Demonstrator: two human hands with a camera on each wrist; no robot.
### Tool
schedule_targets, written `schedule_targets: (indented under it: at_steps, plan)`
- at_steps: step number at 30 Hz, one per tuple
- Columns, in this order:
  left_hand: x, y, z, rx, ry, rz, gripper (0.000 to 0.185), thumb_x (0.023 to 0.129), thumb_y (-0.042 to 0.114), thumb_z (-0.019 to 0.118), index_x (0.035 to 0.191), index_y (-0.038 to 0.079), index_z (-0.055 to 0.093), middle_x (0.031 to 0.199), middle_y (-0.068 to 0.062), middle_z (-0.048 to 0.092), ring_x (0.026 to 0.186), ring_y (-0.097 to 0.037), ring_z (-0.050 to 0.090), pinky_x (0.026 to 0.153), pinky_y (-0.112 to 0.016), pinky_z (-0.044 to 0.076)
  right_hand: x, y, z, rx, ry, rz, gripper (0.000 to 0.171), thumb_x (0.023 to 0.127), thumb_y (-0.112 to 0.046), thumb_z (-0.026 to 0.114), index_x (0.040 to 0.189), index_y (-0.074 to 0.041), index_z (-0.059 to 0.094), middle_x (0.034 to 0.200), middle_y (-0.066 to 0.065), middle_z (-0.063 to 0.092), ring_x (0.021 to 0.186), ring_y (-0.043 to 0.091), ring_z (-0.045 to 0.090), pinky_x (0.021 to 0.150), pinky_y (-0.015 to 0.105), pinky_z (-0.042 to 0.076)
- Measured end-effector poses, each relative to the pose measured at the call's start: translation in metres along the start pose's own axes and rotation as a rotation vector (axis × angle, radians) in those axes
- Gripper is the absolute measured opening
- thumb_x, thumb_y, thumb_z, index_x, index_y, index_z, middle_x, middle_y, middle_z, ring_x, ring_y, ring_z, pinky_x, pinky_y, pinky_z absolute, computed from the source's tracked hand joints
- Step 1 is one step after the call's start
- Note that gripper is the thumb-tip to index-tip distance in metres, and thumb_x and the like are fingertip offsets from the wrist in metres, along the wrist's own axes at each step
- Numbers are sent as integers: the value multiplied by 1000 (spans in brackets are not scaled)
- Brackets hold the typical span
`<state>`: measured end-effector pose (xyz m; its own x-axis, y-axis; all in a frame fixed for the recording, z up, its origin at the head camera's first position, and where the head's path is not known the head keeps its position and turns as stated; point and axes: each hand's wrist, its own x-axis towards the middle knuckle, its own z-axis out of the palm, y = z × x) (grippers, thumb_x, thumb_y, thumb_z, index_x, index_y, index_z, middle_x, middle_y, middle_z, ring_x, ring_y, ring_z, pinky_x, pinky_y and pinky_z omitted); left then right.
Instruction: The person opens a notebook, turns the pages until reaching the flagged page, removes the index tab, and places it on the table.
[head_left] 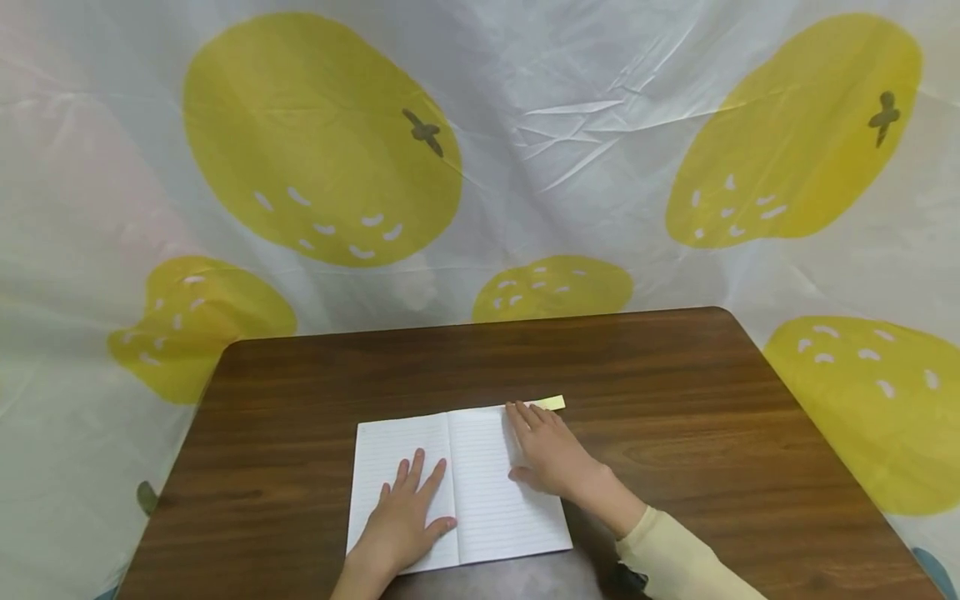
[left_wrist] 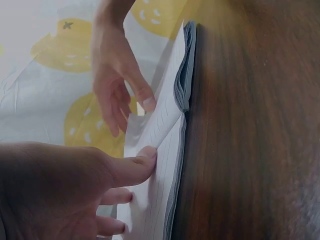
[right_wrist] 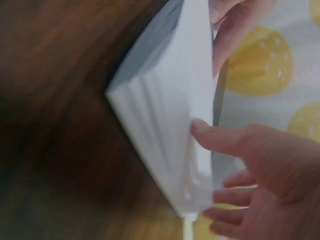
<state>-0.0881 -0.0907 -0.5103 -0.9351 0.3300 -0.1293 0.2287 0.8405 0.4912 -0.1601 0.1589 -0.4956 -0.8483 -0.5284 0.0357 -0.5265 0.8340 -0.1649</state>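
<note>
Two hands lie on an open notebook (head_left: 459,487) in the head view, and the notebook sits on the near middle of a dark wooden bench (head_left: 675,400). The left hand (head_left: 405,521) rests flat on the notebook's left page, fingers spread and straight, holding nothing. The right hand (head_left: 551,454) lies on the right page with straight fingers reaching to the notebook's far right corner, where a yellow sticky tab (head_left: 550,403) pokes out past the page edge. A white sheet printed with yellow fruit (head_left: 315,142) hangs behind the bench.

From the left wrist, the left thumb (left_wrist: 135,167) presses the page down by the notebook's spine, while the right-hand fingers (left_wrist: 142,97) touch a page that bows upward.

From the right wrist, the right thumb (right_wrist: 215,137) rests against the notebook's page block near its edge, the other fingers loose and open; the picture is blurred, so finer contact is hard to tell.

To smooth the tab well, I judge the left palm should pin the notebook firmly while the right fingertips press evenly along the tab.
</note>
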Motion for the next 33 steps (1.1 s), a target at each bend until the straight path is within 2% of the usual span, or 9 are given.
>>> schedule_targets:
  at_steps: [4, 10, 17, 21, 23, 25, 30, 33]
  plan:
    - [0, -1, 1, -6, 3, -1, 75, 92, 39, 71, 153, 6, 43, 162, -32, 25, 147, -56, 27, 107, -75, 32, -4, 11, 5, 88, 143, -4, 82, 79, -16, 87, 144, 11, 44, 137, 29, 59, 125, 43, 59, 104, 54, 49]
    - [1, -3, 3, -8, 5, 4, 75, 92, 40, 71, 154, 7, 42, 163, -31, 24, 148, -55, 26, 108, -74, 31, -8, 22, 11, 258, 338, 41, 69, 79, 1, 83, 138, 13, 50, 117, 25, 69, 107, 36, 69, 92, 47, 56]
    - [2, -3, 2, -12, 1, 3, 76, 93, 40, 70, 154, 7, 41, 163, -31, 23, 148, -55, 25, 109, -74, 30, -9, 26, 14, 467, 400, 104, 51, 79, 9, 79, 127, 10, 60, 90, 14, 72, 80, 23, 73, 73, 34, 61]
    - [1, -2, 0, -23, 0, 9, 75, 93, 39, 70, 154, 6, 42, 162, -32, 24, 147, -56, 26, 107, -75, 31, -12, 27, 12, 600, 393, 187, 37, 80, 6, 79, 115, 6, 68, 79, 6, 70, 70, 12, 68, 64, 24, 58]
    - [1, -1, -2, -28, -4, 11, 74, 93, 39, 70, 153, 5, 42, 162, -32, 24, 147, -56, 26, 107, -75, 32, -13, 29, 11, 698, 352, 256, 28, 83, 2, 79, 109, 5, 70, 78, 6, 72, 68, 9, 65, 62, 21, 55]
    - [1, -1, -3, -34, -10, 8, 73, 94, 38, 69, 153, 5, 43, 162, -33, 25, 146, -56, 27, 106, -75, 32, -13, 33, 9, 842, 291, 322, 22, 86, -2, 77, 106, 6, 71, 81, 10, 74, 69, 8, 65, 63, 23, 57]
    - [2, -1, -4, -68, -14, -7, 70, 95, 37, 68, 152, 4, 44, 162, -32, 25, 147, -56, 26, 107, -76, 30, -11, 39, 7, 1163, 167, 463, 27, 93, -9, 72, 109, 12, 68, 95, 16, 77, 75, 10, 68, 70, 30, 61]
    - [1, 0, -4, -88, -10, -10, 70, 96, 38, 68, 152, 4, 44, 162, -32, 25, 147, -56, 25, 108, -76, 29, -10, 39, 6, 1240, 141, 524, 29, 93, -11, 72, 110, 12, 68, 94, 10, 76, 75, 10, 67, 71, 28, 60]
